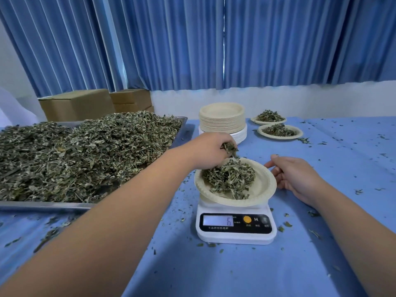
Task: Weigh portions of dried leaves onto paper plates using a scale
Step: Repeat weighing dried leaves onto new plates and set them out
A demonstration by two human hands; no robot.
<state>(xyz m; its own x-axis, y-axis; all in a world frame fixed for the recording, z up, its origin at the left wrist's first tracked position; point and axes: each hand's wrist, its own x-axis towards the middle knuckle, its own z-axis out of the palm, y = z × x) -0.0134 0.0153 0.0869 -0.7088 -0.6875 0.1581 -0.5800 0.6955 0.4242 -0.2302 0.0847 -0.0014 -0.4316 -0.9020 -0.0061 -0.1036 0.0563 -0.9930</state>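
Above plate (265, 189): left hand (211, 150), leaves (230, 147) downward.

One view only, from your head: it looks forward and down across the blue table (235, 275), close in, with the scale (235, 234) just below centre. Your left hand (211, 150) and right hand (297, 179) reach in from the bottom corners. The wide lens takes in the tray (42, 205) at left and the curtains (192, 39) across the top.
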